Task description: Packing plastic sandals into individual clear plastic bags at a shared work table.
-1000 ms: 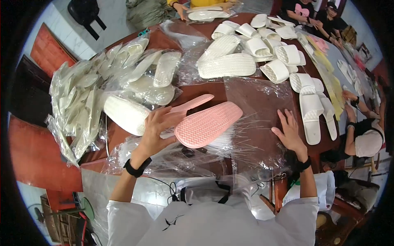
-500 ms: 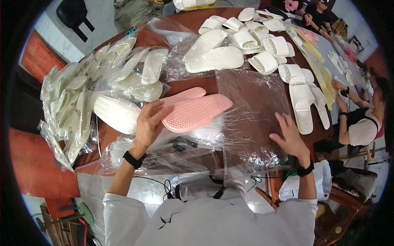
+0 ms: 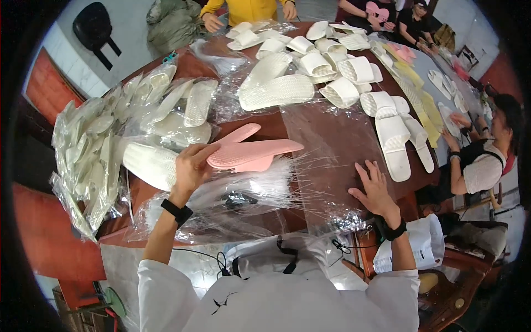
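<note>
My left hand (image 3: 192, 167) is closed on one end of a pair of pink slippers (image 3: 254, 154), whose textured pink soles lie one partly over the other. The slippers are tilted up off the pile below them. Beside that hand a white slipper (image 3: 148, 161) lies on the table. Under the pink pair spreads a bundle of thin clear plastic strands (image 3: 265, 185) on clear film. My right hand (image 3: 371, 187) is open, its fingers spread over a flat clear plastic bag (image 3: 326, 133). It holds nothing.
Bagged white slippers (image 3: 91, 157) are heaped at the left. Several loose white slippers (image 3: 315, 63) cover the far right, with one pair (image 3: 394, 141) beyond my right hand. A person in yellow (image 3: 251, 8) stands across the table (image 3: 265, 133). Another person (image 3: 487, 171) sits at the right.
The pink slippers have tipped, showing more edge. My right hand has moved a little left and lower over the plastic bag. A person in yellow has come into view across the table.
</note>
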The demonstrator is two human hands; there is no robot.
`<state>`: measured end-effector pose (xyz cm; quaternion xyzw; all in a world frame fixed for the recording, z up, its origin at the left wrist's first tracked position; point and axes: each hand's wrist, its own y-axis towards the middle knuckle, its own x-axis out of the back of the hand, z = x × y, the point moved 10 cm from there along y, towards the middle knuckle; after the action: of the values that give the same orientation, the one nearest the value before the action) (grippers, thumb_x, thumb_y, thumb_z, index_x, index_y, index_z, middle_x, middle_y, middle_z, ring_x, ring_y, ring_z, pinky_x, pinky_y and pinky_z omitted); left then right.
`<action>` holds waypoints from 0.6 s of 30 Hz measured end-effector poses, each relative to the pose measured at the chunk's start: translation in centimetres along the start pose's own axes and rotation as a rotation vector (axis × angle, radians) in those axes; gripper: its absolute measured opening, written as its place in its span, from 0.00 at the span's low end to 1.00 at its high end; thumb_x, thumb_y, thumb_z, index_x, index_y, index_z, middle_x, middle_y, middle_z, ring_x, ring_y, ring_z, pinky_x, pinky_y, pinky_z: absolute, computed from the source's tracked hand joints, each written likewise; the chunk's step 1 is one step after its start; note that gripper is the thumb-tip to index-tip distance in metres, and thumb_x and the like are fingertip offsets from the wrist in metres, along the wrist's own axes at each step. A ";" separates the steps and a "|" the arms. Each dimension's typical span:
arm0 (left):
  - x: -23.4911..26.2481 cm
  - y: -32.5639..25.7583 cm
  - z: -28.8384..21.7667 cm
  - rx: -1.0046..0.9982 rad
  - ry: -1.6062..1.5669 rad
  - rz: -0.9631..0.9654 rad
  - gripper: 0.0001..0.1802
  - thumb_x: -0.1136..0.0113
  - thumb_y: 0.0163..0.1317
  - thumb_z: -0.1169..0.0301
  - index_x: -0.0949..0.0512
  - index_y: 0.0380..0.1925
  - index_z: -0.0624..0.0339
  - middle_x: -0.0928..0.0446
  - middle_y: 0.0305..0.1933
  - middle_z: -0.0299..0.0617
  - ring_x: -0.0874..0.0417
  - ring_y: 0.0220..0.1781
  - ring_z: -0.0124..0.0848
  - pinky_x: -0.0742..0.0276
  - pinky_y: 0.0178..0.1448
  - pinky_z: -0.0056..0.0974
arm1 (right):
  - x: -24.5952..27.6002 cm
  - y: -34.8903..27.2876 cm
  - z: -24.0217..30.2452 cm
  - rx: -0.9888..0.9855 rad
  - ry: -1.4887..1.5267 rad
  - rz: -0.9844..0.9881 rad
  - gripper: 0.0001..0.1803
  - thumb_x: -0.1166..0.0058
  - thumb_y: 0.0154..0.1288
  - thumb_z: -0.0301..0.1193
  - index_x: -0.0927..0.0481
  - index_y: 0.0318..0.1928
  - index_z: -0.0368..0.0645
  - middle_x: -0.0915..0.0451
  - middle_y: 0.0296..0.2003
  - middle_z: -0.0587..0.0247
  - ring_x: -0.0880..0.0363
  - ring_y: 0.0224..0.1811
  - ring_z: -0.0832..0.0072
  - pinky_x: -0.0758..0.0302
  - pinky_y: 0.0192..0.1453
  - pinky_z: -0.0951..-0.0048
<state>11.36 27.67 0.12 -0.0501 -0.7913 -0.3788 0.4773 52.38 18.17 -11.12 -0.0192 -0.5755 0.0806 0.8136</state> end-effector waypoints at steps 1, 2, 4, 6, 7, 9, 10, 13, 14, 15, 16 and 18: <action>-0.1 -0.3 0.0 -0.001 0.003 0.010 0.27 0.37 0.42 0.85 0.17 0.47 0.55 0.17 0.39 0.44 0.16 0.40 0.42 0.19 0.43 0.41 | 0.1 0.2 0.0 0.003 -0.013 -0.021 0.40 0.48 0.68 0.52 0.46 0.73 0.50 0.52 0.72 0.40 0.59 0.75 0.39 0.55 0.72 0.35; -0.2 -0.5 0.2 0.009 0.021 0.008 0.27 0.37 0.42 0.85 0.17 0.47 0.55 0.17 0.39 0.44 0.16 0.40 0.42 0.19 0.43 0.41 | 0.2 0.4 -0.1 0.007 -0.026 -0.041 0.40 0.48 0.68 0.52 0.46 0.73 0.50 0.51 0.72 0.41 0.59 0.75 0.40 0.56 0.73 0.35; -0.4 -0.6 0.1 -0.061 0.069 -0.006 0.27 0.38 0.43 0.85 0.17 0.47 0.55 0.17 0.39 0.44 0.16 0.39 0.41 0.19 0.43 0.41 | 0.2 1.1 -0.5 0.030 0.001 -0.067 0.40 0.49 0.67 0.54 0.44 0.73 0.50 0.52 0.72 0.42 0.60 0.76 0.42 0.58 0.74 0.39; 0.2 0.0 0.1 -0.060 0.092 -0.017 0.25 0.38 0.45 0.81 0.18 0.48 0.53 0.17 0.40 0.41 0.16 0.38 0.42 0.19 0.41 0.42 | 0.5 1.7 -0.9 0.018 0.002 -0.070 0.40 0.51 0.67 0.55 0.44 0.73 0.50 0.52 0.73 0.42 0.60 0.76 0.42 0.60 0.75 0.40; 0.6 0.7 0.1 0.000 0.043 0.000 0.26 0.38 0.45 0.83 0.18 0.48 0.56 0.17 0.39 0.43 0.17 0.35 0.42 0.20 0.39 0.40 | 0.5 2.0 -1.1 0.015 0.021 -0.074 0.40 0.51 0.68 0.55 0.44 0.73 0.49 0.52 0.73 0.43 0.61 0.77 0.43 0.62 0.75 0.40; 2.1 1.7 0.4 0.027 0.038 -0.038 0.23 0.37 0.50 0.83 0.19 0.49 0.59 0.17 0.35 0.45 0.17 0.28 0.37 0.20 0.36 0.36 | 0.4 2.2 -1.3 0.028 0.029 -0.077 0.40 0.51 0.68 0.55 0.44 0.73 0.49 0.52 0.73 0.44 0.61 0.77 0.43 0.62 0.75 0.40; 3.0 1.8 0.5 0.030 0.049 -0.044 0.23 0.37 0.50 0.83 0.19 0.49 0.59 0.17 0.35 0.45 0.17 0.28 0.37 0.20 0.36 0.36 | 0.4 2.4 -1.3 0.025 0.035 -0.080 0.41 0.51 0.68 0.54 0.44 0.73 0.48 0.52 0.73 0.44 0.62 0.77 0.43 0.62 0.75 0.40; 6.6 1.5 3.9 0.407 -0.083 -0.081 0.17 0.36 0.58 0.75 0.19 0.49 0.57 0.17 0.29 0.51 0.17 0.26 0.31 0.23 0.33 0.34 | 0.3 2.5 -1.2 0.046 0.051 -0.076 0.41 0.51 0.68 0.55 0.44 0.73 0.47 0.53 0.74 0.44 0.62 0.77 0.44 0.62 0.75 0.40; 8.0 1.4 4.4 0.393 -0.131 -0.154 0.14 0.38 0.60 0.75 0.18 0.48 0.58 0.17 0.28 0.49 0.19 0.26 0.25 0.25 0.31 0.32 | 0.3 2.6 -1.3 0.050 0.059 -0.078 0.41 0.51 0.68 0.55 0.44 0.73 0.47 0.53 0.74 0.44 0.62 0.77 0.44 0.62 0.75 0.40; 8.8 1.1 5.0 0.454 -0.212 -0.155 0.13 0.38 0.61 0.74 0.17 0.46 0.59 0.16 0.28 0.47 0.20 0.26 0.23 0.26 0.30 0.32 | 0.2 2.5 -1.4 0.046 0.060 -0.075 0.41 0.51 0.68 0.55 0.45 0.73 0.47 0.53 0.74 0.43 0.62 0.77 0.44 0.61 0.74 0.38; 9.6 0.9 5.3 0.513 -0.294 -0.156 0.11 0.38 0.62 0.74 0.17 0.45 0.61 0.16 0.28 0.45 0.21 0.26 0.21 0.26 0.29 0.31 | 0.1 2.5 -1.6 0.054 0.060 -0.078 0.41 0.51 0.68 0.55 0.45 0.73 0.47 0.53 0.74 0.43 0.62 0.77 0.44 0.61 0.74 0.38; 11.2 0.5 5.3 0.533 -0.219 -0.157 0.09 0.38 0.63 0.73 0.16 0.41 0.65 0.15 0.28 0.42 0.22 0.28 0.19 0.26 0.30 0.29 | 0.1 2.5 -1.8 0.041 0.055 -0.074 0.41 0.51 0.68 0.55 0.45 0.73 0.48 0.54 0.74 0.44 0.63 0.77 0.44 0.61 0.74 0.38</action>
<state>1.75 28.27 7.90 0.0979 -0.9111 -0.1857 0.3549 53.86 20.76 -11.93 0.0167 -0.5516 0.0615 0.8317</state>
